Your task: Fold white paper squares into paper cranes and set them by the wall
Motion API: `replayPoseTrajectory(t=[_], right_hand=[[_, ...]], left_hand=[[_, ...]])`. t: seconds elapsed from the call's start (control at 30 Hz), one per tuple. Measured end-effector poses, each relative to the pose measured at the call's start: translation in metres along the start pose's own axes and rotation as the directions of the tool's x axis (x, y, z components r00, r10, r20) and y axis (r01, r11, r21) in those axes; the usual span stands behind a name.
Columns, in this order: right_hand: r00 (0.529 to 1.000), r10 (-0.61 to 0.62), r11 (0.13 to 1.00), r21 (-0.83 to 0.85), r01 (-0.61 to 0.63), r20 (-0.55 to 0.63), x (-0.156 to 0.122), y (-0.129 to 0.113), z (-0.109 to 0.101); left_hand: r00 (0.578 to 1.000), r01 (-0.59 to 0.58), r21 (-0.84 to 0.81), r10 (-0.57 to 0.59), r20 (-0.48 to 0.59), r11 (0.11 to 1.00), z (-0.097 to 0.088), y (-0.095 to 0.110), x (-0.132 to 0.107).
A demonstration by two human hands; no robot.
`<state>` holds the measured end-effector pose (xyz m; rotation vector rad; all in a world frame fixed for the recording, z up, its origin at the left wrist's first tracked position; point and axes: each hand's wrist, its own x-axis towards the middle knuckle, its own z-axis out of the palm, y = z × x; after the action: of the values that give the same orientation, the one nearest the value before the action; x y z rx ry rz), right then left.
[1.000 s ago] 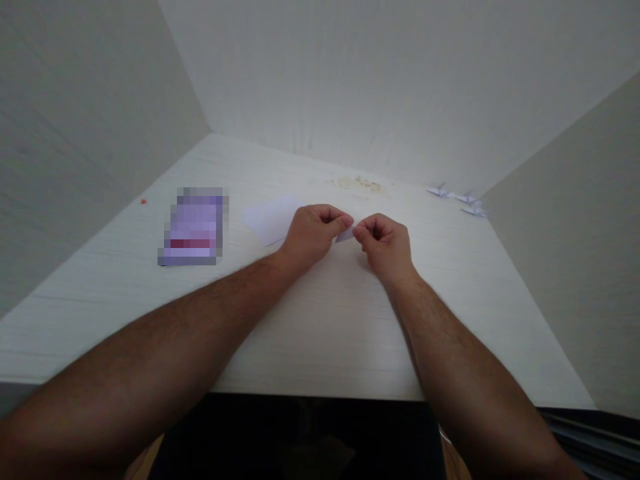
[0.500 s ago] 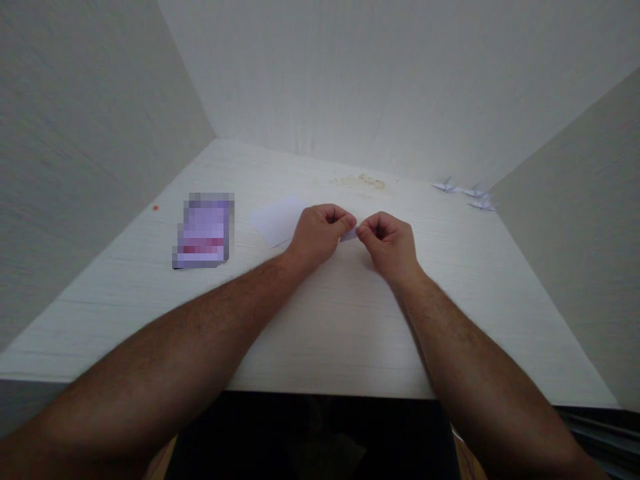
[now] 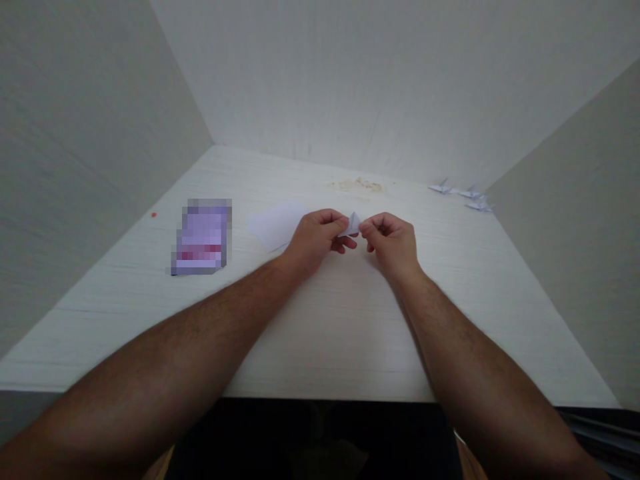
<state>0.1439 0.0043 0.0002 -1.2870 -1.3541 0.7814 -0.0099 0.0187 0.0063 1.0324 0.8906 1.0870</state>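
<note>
My left hand [image 3: 316,239] and my right hand [image 3: 391,244] meet over the middle of the white table [image 3: 325,320]. Both pinch a small folded piece of white paper [image 3: 352,225] between thumb and fingertips. The paper stands a little above the table, its pointed top up. Most of the folded piece is hidden by my fingers.
A stack of white paper sheets [image 3: 274,223] lies just behind my left hand. A pixelated purple pack [image 3: 203,235] rests at the left. Several small folded paper cranes [image 3: 463,195] sit at the far right corner. A brownish stain [image 3: 360,185] marks the back. Walls close in on three sides.
The folded paper has turned from lying flat between my fingertips to standing more upright. My left fingers have loosened slightly. The hands stay in the same place.
</note>
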Motion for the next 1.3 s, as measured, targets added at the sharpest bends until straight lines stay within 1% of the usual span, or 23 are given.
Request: replayPoseTrajectory(t=[0.17, 0.23, 0.43, 0.6, 0.67, 0.77, 0.9, 1.03, 1.17, 1.3], right_hand=[[0.986, -0.155, 0.988, -0.035, 0.153, -0.055, -0.003, 0.004, 0.004], [0.98, -0.19, 0.981, -0.057, 0.187, -0.054, -0.003, 0.005, 0.004], [0.979, -0.196, 0.967, -0.177, 0.184, -0.053, -0.004, 0.004, 0.003], [0.971, -0.206, 0.958, -0.226, 0.175, -0.119, -0.005, 0.002, 0.005], [0.971, -0.206, 0.958, -0.226, 0.174, -0.125, -0.005, 0.002, 0.005], [0.978, -0.17, 0.971, -0.187, 0.146, -0.118, -0.004, 0.002, 0.004], [0.987, -0.117, 0.99, -0.087, 0.108, -0.113, -0.003, 0.004, 0.003], [0.989, -0.117, 0.993, -0.017, 0.116, -0.091, -0.001, 0.006, 0.002], [0.986, -0.15, 0.988, -0.048, 0.146, -0.072, -0.001, 0.008, 0.002], [0.98, -0.179, 0.982, -0.081, 0.172, -0.084, -0.003, 0.007, 0.003]], left_hand=[[0.997, 0.009, -0.007, -0.01, -0.082, 1.0, 0.002, 0.002, 0.0], [0.994, 0.005, 0.015, -0.003, -0.105, 1.0, 0.002, 0.002, 0.001], [0.993, -0.015, 0.089, 0.026, -0.118, 0.996, 0.003, 0.001, -0.001], [0.991, 0.0, 0.081, 0.01, -0.133, 0.997, 0.005, 0.002, -0.002], [0.992, -0.008, 0.079, 0.018, -0.125, 0.997, 0.004, 0.001, -0.002], [0.995, -0.013, 0.059, 0.019, -0.101, 0.998, 0.003, -0.001, -0.001], [0.998, 0.013, 0.007, -0.013, -0.055, 1.0, 0.0, -0.003, 0.0], [0.999, 0.044, -0.025, -0.045, -0.007, 0.999, -0.003, -0.003, 0.0], [0.999, 0.044, -0.054, -0.042, 0.035, 0.998, -0.005, -0.002, 0.0], [0.998, 0.043, -0.091, -0.039, 0.043, 0.995, -0.006, -0.001, 0.0]])
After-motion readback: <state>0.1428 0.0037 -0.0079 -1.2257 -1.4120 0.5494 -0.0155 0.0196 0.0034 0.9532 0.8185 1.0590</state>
